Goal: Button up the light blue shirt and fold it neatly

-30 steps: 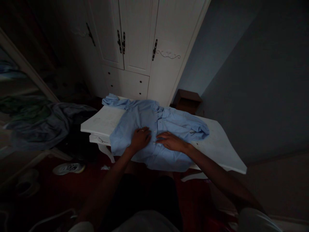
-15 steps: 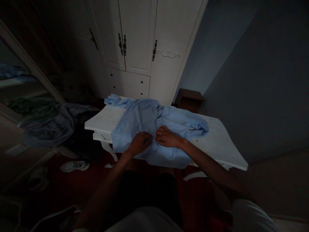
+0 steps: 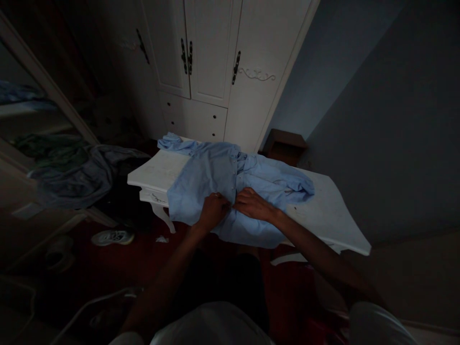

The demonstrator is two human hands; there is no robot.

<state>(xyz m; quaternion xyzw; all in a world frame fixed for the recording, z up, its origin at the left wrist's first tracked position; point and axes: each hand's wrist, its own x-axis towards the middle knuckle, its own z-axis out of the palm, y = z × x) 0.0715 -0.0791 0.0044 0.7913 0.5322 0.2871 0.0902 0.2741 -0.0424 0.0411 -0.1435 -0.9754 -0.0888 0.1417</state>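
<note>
A light blue button-up shirt lies spread across a white table, its lower part hanging over the near edge. One sleeve stretches to the far left corner, and the other lies bunched on the right. Small buttons run down the front. At the lower front, my left hand is closed on the left side of the button strip. My right hand pinches the cloth just beside it, fingertips nearly meeting the left ones. Any button between the fingers is hidden.
Behind the table stands a white wardrobe with dark handles. A small brown cabinet sits by the wall. Grey clothing is heaped at left, and a white shoe lies on the red floor.
The view has shifted slightly. Both hands stay at the shirt front, with the left hand's fingers curled more closely against the cloth. The hem below the hands has moved a little.
</note>
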